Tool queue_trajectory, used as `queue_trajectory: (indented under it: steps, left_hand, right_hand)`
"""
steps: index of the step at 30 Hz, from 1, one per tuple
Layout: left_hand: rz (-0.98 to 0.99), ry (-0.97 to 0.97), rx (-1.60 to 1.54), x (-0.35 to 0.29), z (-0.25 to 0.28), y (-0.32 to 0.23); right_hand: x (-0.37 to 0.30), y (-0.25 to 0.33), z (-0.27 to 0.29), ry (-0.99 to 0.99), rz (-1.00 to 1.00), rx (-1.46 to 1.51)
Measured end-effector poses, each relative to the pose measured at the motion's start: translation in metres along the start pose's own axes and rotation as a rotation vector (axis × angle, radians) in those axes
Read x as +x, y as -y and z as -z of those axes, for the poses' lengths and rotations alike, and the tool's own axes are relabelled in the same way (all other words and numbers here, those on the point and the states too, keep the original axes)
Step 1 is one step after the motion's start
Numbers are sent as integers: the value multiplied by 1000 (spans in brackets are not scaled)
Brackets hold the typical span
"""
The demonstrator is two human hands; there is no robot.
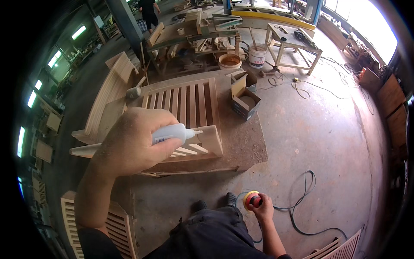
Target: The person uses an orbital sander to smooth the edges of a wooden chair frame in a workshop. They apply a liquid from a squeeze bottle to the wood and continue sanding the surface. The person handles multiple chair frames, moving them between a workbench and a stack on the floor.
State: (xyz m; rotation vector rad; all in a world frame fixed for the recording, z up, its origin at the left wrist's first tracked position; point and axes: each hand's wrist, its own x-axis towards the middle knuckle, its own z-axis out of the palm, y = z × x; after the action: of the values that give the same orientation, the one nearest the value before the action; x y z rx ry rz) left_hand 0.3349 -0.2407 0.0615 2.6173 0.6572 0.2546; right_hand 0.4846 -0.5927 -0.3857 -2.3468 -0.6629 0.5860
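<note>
My left hand (133, 142) is wrapped round a small white squeeze bottle (170, 133). Its narrow nozzle points right, over the corner of a slatted wooden panel (211, 99) that lies on the workbench. A curved wooden piece (210, 140) at that panel's near right corner is right under the nozzle; whether the tip touches it I cannot tell. Low at my right side, my right hand (264, 209) grips a red and black disc sander (252, 200) with a yellow pad, held off the bench. A dark green hose runs from it.
On the bench (252, 146) are a mallet (134, 92), an opened cardboard box (246, 101) and stacked curved boards (105, 97). Buckets (257, 56) and a small table (297, 41) stand beyond. The hose (297, 207) loops across the floor. Slatted panels (116, 228) stand low left. A person (148, 13) is far back.
</note>
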Motion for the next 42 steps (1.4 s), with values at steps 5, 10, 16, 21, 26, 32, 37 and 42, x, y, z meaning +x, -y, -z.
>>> queue_trajectory:
  steps: [5, 10, 16, 21, 26, 32, 37, 42]
  left_hand:
    - [-81, -16, 100, 2, 3, -5]
    - [-92, 32, 173, 8, 9, -10]
    - [3, 87, 158, 11, 11, -15]
    - [7, 78, 150, 11, 11, -13]
    - [-23, 87, 171, 10, 13, -12]
    - [-100, 77, 211, 13, 13, -13]
    - [-37, 120, 230, 14, 16, -17]
    - [-10, 119, 200, 15, 16, -18]
  right_hand:
    - [3, -1, 3, 10, -23, -23]
    - [2, -2, 3, 29, -21, -8]
    - [-3, -4, -1, 45, -38, -14]
    - [-6, -7, -2, 24, -28, -14]
    - [-6, -5, 2, 54, -79, 4]
    - [-4, -7, 1, 31, -55, 9]
    - [-5, -8, 1, 42, -50, 9]
    - [-7, -4, 0, 54, -65, 3]
